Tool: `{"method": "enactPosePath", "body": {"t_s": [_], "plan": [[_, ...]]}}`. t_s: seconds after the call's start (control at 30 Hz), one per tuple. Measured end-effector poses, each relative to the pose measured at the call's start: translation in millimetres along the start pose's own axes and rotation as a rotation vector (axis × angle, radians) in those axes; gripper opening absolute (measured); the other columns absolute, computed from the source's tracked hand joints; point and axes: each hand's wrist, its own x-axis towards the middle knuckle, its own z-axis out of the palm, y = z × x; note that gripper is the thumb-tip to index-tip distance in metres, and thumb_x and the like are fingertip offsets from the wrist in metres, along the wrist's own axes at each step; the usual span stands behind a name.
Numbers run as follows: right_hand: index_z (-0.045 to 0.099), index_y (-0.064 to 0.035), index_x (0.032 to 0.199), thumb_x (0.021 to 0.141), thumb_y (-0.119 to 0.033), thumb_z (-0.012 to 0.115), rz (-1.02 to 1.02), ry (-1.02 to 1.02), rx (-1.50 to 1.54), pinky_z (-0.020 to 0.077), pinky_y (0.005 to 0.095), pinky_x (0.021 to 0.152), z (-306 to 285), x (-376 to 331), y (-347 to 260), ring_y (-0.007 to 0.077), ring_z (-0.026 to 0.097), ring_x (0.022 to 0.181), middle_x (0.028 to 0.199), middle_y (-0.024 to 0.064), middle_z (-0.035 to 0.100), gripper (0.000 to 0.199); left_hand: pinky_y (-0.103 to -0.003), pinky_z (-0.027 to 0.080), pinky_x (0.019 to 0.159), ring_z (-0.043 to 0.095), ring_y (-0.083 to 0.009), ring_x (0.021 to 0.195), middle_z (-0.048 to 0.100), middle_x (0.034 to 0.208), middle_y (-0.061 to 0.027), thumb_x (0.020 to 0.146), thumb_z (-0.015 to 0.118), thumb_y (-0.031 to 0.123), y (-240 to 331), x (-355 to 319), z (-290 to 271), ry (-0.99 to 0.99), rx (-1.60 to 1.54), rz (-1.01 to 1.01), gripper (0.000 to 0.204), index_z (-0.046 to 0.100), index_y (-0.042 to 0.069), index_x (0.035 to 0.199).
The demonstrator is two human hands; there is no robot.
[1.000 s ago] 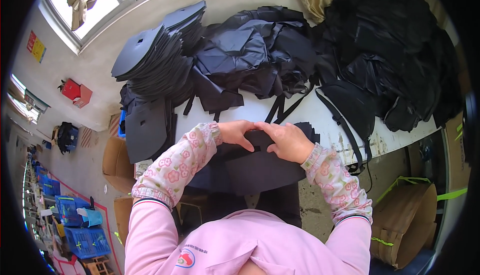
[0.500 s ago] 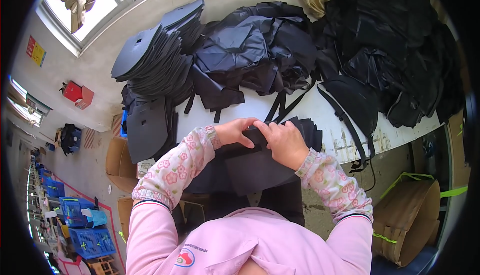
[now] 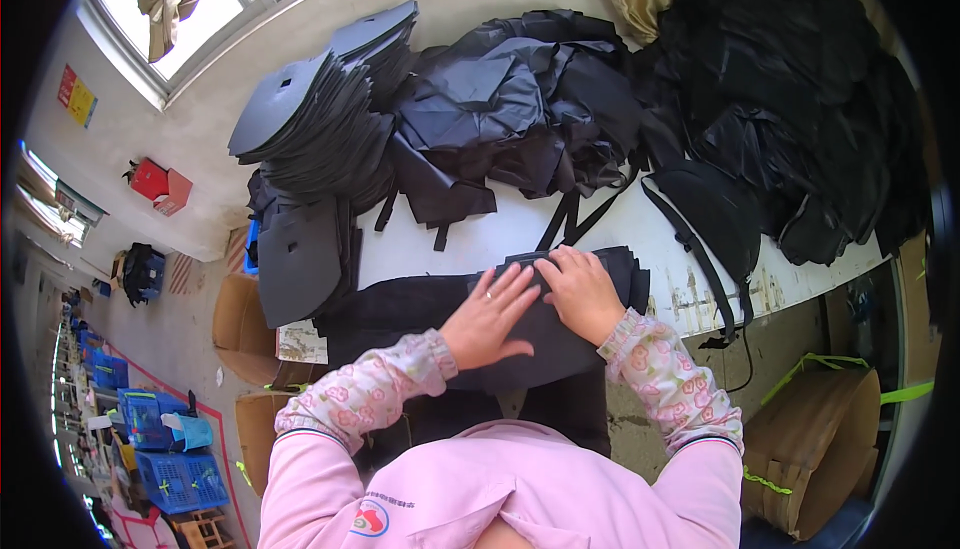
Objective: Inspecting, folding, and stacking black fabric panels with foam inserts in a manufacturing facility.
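In front of me at the table's near edge lies a stack of dark fabric pieces. A smooth black sheet rests over its right part and hangs toward my lap. Across that sheet my left hand is spread flat, thumb apart, with a ring on one finger. My right hand lies on the sheet's far right part, its fingers apart and bent slightly over the upper edge. Neither hand visibly grips anything. What lies under the palms is hidden.
On the white table, tall stacks of black panels stand left. Behind are a heap of black fabric, a black strapped bag and a big black pile. Cardboard boxes flank me.
My hands have parted from their fingertip contact at the sheet's upper edge. The left has moved down and flattened on it; the right has lowered slightly. The black sheet now lies smoother.
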Motion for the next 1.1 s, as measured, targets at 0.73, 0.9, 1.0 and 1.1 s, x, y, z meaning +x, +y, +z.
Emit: {"method": "enactPosePath", "body": {"t_s": [0.73,0.9,1.0,1.1], "plan": [[0.069,-0.0033,0.118,0.085,-0.023,0.07,0.209,-0.427,0.373,0.049,0.0448,0.096,110,184,6,0.0375,0.062,0.11,0.128,0.0163,0.06,0.038,-0.035,0.049,0.096,0.063,-0.0264,0.109,0.068,0.115,-0.0116,0.092,0.069,0.018,-39,-65,4,0.524,-0.649,-0.392,0.028,0.065,0.004,0.116],[0.067,-0.0007,0.119,0.094,-0.014,0.062,-0.037,-0.246,1.016,0.0498,0.032,0.089,24,141,-37,0.0238,0.064,0.102,0.117,0.0122,0.063,0.028,-0.03,0.051,0.087,0.065,-0.0158,0.096,0.068,0.104,-0.0059,0.104,0.051,0.031,-74,-63,-15,0.686,-1.519,-0.776,0.034,0.06,0.004,0.122],[0.065,-0.0008,0.122,0.096,-0.012,0.06,-0.13,-0.228,1.011,0.0493,0.0301,0.089,-13,105,-54,0.0197,0.063,0.101,0.117,0.0107,0.063,0.029,-0.029,0.051,0.085,0.065,-0.0142,0.094,0.068,0.103,-0.0035,0.103,0.054,0.03,-76,-51,-31,0.722,-1.804,-0.692,0.028,0.06,0.007,0.117],[0.061,-0.0013,0.127,0.095,-0.01,0.061,-0.214,-0.189,1.019,0.0499,0.0304,0.09,-18,75,-64,0.0196,0.063,0.102,0.123,0.0105,0.06,0.033,-0.028,0.051,0.083,0.064,-0.0121,0.094,0.068,0.102,-0.0008,0.098,0.062,0.02,-77,-39,-37,0.862,-1.845,-0.595,0.019,0.061,0.01,0.113]]}}
